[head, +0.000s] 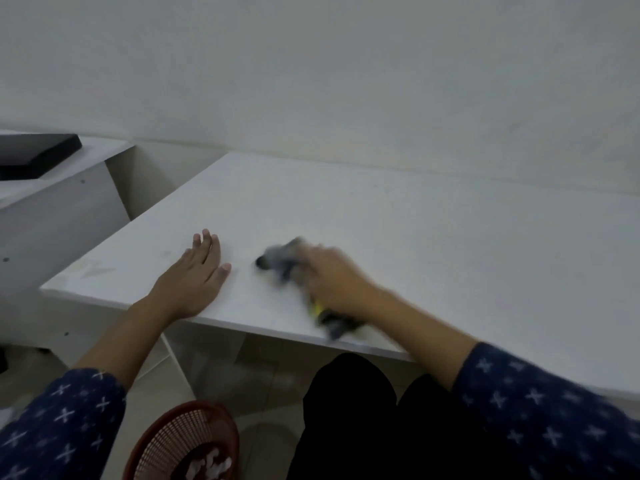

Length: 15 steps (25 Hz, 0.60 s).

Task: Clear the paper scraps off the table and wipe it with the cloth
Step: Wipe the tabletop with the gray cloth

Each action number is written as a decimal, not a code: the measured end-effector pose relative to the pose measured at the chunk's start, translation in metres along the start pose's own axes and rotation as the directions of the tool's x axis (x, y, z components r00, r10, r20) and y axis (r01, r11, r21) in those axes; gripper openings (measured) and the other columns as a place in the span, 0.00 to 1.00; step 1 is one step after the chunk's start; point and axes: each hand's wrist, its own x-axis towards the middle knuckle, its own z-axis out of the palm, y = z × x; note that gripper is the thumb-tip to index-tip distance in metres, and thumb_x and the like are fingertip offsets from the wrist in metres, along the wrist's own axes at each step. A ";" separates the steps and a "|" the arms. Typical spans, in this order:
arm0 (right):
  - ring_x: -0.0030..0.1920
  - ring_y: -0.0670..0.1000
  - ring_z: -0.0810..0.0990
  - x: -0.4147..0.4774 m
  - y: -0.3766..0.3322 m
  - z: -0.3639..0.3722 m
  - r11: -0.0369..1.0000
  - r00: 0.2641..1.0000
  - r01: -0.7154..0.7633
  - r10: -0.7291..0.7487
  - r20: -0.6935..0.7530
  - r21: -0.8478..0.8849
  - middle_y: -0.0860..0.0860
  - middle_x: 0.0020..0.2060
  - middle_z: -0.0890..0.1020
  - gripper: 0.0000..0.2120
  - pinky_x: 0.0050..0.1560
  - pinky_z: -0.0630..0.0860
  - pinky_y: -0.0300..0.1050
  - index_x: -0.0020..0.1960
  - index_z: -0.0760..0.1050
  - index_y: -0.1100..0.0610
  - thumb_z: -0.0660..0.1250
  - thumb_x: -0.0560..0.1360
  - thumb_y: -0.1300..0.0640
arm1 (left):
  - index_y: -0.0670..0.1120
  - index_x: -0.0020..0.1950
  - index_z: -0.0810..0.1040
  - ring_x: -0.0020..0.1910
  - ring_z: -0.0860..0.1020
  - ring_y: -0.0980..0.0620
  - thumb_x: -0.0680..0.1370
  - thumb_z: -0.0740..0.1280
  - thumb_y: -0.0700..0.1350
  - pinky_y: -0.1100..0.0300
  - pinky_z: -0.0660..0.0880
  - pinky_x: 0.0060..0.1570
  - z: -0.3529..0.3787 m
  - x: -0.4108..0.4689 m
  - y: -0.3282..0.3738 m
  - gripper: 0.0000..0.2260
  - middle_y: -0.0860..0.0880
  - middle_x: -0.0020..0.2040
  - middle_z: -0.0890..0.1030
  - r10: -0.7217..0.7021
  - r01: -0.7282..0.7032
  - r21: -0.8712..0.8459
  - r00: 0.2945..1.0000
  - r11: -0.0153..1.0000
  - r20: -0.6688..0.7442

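While the right hand (332, 275) is too smeared by blur to show each finger, it looks clenched over a crumpled grey cloth (277, 261) with a yellow patch. The cloth is bunched under the palm and pokes out both past the fingertips and back by the wrist, close to the near edge of the white flat-topped table (433, 220). To the left of it, a little apart, the left hand (197, 271) lies released and flat on the tabletop, fingers straight and spread, holding nothing and seemingly bracing. From where I stand no paper is left anywhere on the visible surface. Down on the floor at the near left, a round red plastic mesh basket (162, 441) holds a small heap of white paper scraps (207, 465). So I judge the clearing done and the wiping under way. The blur suggests a stroke across the near middle of the top. Faint yellowish smudges show near the left corner, and the far and right stretches are, I would guess, yet to be gone over. Blue sleeves dotted with white crosses frame the forearms, and dark trousers fill the space below the table edge. On a second white surface at the far left sits a flat black slab (34, 154), and a plain pale wall rises behind everything.
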 end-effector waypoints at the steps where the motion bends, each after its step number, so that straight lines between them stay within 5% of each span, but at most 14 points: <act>1: 0.61 0.52 0.75 0.000 -0.024 0.023 0.990 0.981 0.131 -0.137 0.137 0.051 0.54 0.62 0.77 0.16 0.59 0.66 0.34 0.64 0.73 0.55 0.57 0.78 0.64 | 0.43 0.75 0.37 0.75 0.37 0.51 0.82 0.44 0.52 0.56 0.42 0.74 0.000 -0.001 0.000 0.27 0.45 0.76 0.36 0.008 -0.008 0.005 1.000 1.000 0.000; 3: 0.66 0.50 0.71 0.007 -0.021 0.034 0.978 0.967 0.173 -0.191 0.169 0.116 0.55 0.67 0.74 0.18 0.65 0.63 0.32 0.66 0.71 0.53 0.57 0.79 0.64 | 0.43 0.75 0.37 0.75 0.37 0.52 0.82 0.44 0.51 0.57 0.41 0.74 0.000 0.002 -0.002 0.26 0.46 0.76 0.36 0.018 -0.018 -0.002 1.000 1.000 -0.004; 6: 0.51 0.55 0.79 0.031 0.059 -0.002 0.995 0.999 -0.044 0.045 -0.009 0.094 0.52 0.53 0.79 0.18 0.45 0.72 0.33 0.59 0.70 0.40 0.57 0.79 0.62 | 0.45 0.75 0.36 0.74 0.35 0.57 0.82 0.44 0.52 0.62 0.38 0.72 -0.004 0.011 -0.006 0.27 0.48 0.76 0.34 0.018 -0.017 -0.005 1.000 1.000 0.014; 8: 0.51 0.58 0.80 0.049 0.117 -0.036 0.930 0.923 -0.367 0.362 -0.128 -0.013 0.56 0.52 0.80 0.15 0.44 0.72 0.41 0.58 0.73 0.47 0.55 0.78 0.63 | 0.45 0.75 0.35 0.72 0.34 0.58 0.81 0.43 0.53 0.63 0.37 0.71 -0.005 0.022 -0.010 0.27 0.49 0.76 0.34 0.038 -0.038 0.005 0.999 0.999 0.020; 10: 0.54 0.59 0.78 0.064 0.137 -0.052 0.855 0.829 -0.518 0.493 -0.265 -0.031 0.59 0.53 0.80 0.12 0.46 0.68 0.44 0.57 0.74 0.58 0.56 0.78 0.63 | 0.45 0.75 0.35 0.73 0.34 0.57 0.81 0.42 0.53 0.62 0.37 0.71 -0.006 0.035 -0.012 0.27 0.49 0.76 0.34 0.046 -0.047 0.001 0.998 0.999 0.034; 12: 0.53 0.54 0.78 0.077 0.108 -0.038 0.921 0.895 -0.378 0.390 -0.219 0.096 0.58 0.52 0.81 0.11 0.48 0.66 0.40 0.56 0.76 0.59 0.59 0.78 0.62 | 0.45 0.75 0.36 0.74 0.34 0.56 0.81 0.41 0.54 0.61 0.37 0.72 -0.006 0.050 -0.014 0.27 0.49 0.76 0.35 0.050 -0.049 -0.040 0.999 0.998 0.013; 14: 0.53 0.49 0.78 0.083 0.047 -0.002 0.984 0.997 -0.075 0.070 0.034 0.163 0.55 0.54 0.81 0.12 0.52 0.68 0.35 0.58 0.78 0.57 0.61 0.77 0.62 | 0.43 0.75 0.36 0.74 0.35 0.54 0.79 0.37 0.57 0.59 0.39 0.74 -0.006 0.063 -0.021 0.29 0.47 0.77 0.37 0.056 -0.059 -0.068 0.998 0.996 -0.033; 15: 0.59 0.47 0.75 0.084 0.023 0.021 0.983 0.983 0.079 -0.105 0.151 0.167 0.54 0.60 0.79 0.15 0.58 0.67 0.31 0.62 0.76 0.56 0.61 0.77 0.63 | 0.41 0.74 0.36 0.74 0.36 0.51 0.76 0.32 0.61 0.57 0.41 0.75 -0.005 0.068 -0.025 0.32 0.44 0.76 0.37 0.072 -0.078 -0.073 0.994 0.994 -0.083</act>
